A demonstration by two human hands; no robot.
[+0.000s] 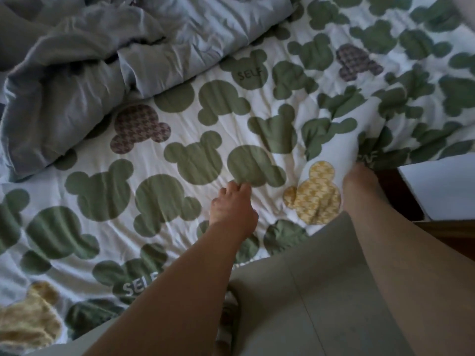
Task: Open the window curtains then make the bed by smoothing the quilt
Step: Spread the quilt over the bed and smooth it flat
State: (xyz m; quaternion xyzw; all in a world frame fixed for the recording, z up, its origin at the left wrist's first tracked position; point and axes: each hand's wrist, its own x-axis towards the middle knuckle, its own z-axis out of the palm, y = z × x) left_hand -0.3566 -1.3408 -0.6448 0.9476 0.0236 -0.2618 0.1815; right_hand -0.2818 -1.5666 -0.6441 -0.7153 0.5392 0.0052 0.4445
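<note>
Left hand (232, 204) pinches the printed quilt (164, 155), which is spread out under both arms. Right hand (359, 179) grasps a lifted fold at its near-right edge. Tug both grips outward evenly, since wrinkles fan between them. Grey bunched bedding (77, 73) blocks upper left. White furniture (442, 183) sits just beside the right edge, so that side is tight.

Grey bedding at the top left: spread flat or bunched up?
Bunched up: the grey bedding lies in heaped, creased folds over the patterned cover.

A bunched blanket (77, 73) lies on the quilt's (180, 155) far left. The left hand (232, 206) pinches the quilt's near middle, the right hand (359, 183) its raised right edge.
</note>
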